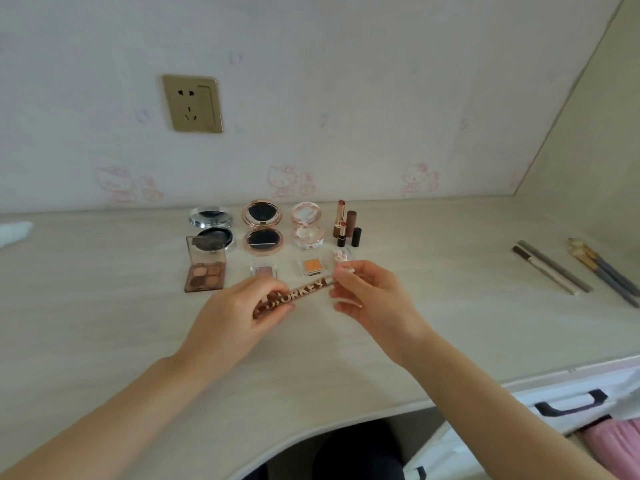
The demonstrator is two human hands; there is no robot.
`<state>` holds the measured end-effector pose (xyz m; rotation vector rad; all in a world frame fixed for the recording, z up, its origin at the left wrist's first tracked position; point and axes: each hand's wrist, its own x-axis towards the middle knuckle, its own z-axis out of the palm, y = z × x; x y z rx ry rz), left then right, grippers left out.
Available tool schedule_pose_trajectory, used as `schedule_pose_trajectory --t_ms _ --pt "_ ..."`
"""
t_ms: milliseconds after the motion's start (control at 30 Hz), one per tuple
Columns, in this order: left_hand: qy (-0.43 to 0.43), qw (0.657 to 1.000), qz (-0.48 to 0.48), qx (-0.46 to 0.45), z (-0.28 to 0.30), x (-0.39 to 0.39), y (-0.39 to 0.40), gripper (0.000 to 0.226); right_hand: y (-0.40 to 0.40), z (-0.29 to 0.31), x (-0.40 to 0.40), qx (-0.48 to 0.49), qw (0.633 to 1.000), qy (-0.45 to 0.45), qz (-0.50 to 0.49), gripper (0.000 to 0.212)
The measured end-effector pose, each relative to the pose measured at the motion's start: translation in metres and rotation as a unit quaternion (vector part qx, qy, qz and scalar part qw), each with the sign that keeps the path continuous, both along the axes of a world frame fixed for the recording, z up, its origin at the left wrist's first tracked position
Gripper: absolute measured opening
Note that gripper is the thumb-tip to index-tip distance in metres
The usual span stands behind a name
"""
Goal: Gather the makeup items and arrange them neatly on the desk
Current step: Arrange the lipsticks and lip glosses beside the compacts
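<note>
A brown makeup tube [300, 293] with white lettering hovers just above the pale desk [104, 323]. My left hand [239, 313] grips its lower end and my right hand [367, 292] pinches its upper end. Behind them stand open compacts: a silver one [211, 226], a rose-gold one [262, 227] and a clear pink one [307, 225]. Two uncapped lipsticks with caps [346, 225] stand to their right. In front lie a brown eyeshadow palette [205, 268], a small mauve pan [264, 270], an orange pan [312, 266] and a small clear case [341, 256].
Two grey pencils [550, 268] and several brushes [604, 268] lie at the desk's right. A white cloth [14, 232] sits at the far left edge. A wall socket [193, 103] is above. A white drawer unit [568, 403] stands beyond the desk's curved front edge.
</note>
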<state>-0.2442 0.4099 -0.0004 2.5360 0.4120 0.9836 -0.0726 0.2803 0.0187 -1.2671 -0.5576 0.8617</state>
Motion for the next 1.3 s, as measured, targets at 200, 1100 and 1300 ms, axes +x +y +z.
schedule_pose_trajectory --t_ms 200,1100,1300 --pt "-0.036 0.998 0.053 -0.010 -0.008 -0.015 0.007 0.020 0.024 -0.006 -0.029 0.054 0.995 0.078 -0.009 0.032" --pt "-0.017 0.945 -0.064 -0.321 -0.006 -0.017 0.014 0.027 0.022 -0.022 -0.044 0.101 0.985 -0.046 -0.131 0.027" --pt "-0.027 0.929 -0.053 -0.365 -0.003 -0.021 0.019 0.035 0.024 -0.027 -0.044 0.115 0.988 -0.062 -0.087 0.020"
